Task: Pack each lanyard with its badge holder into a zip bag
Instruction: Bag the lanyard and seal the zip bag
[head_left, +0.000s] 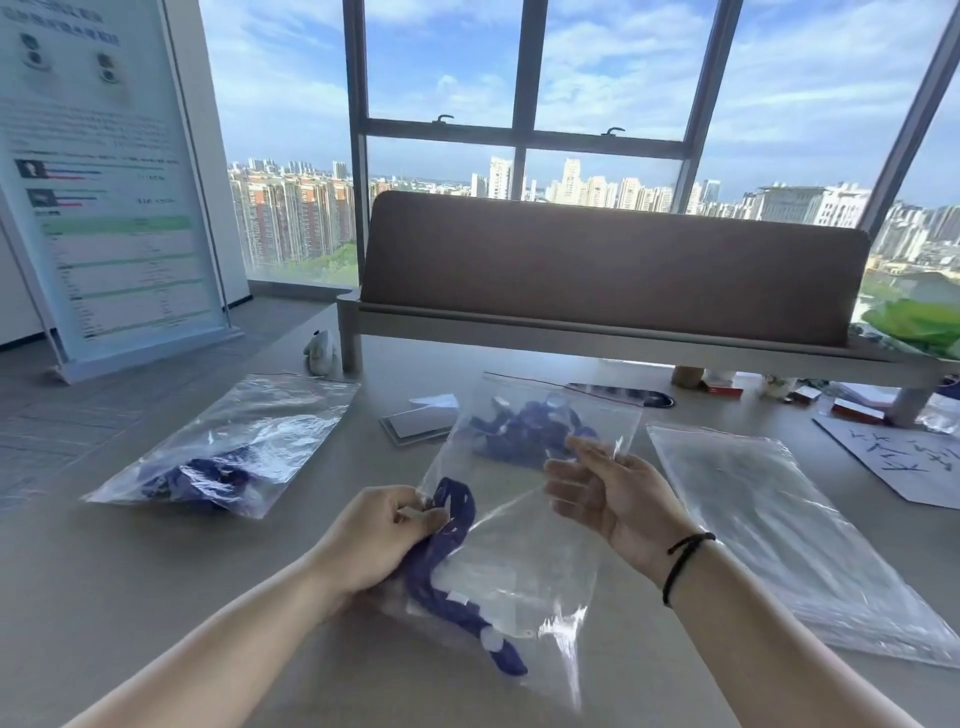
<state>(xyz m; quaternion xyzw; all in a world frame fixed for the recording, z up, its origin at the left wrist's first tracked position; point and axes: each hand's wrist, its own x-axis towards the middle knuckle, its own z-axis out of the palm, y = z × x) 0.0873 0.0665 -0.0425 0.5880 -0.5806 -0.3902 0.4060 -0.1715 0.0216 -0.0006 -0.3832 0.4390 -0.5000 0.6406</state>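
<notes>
The left hand (384, 535) is closed on a blue lanyard (447, 566) and pinches it together w/ the left edge of a clear zip bag (524, 551). The right hand (608, 493) pinches the bag's other edge between thumb and fingers, so the bag is held up just above the table (156, 597), approx. in the middle in front of the person. The lanyard hangs down behind/inside the plastic; I cannot tell which. Its lower end w/ a white part reaches near the bag's bottom.

Rel. to this held bag: just behind it, seen through the plastic, lies a pile of blue lanyards (530, 426). Behind and to the left lies a badge holder (421, 423), flat. Well to the left is a packed zip bag (223, 447) w/ a blue lanyard inside. Just to the right lies a stack of empty zip bags (795, 540). Farther right is a white paper (914, 457) w/ handwriting. Far behind stands a brown divider panel (613, 260).
</notes>
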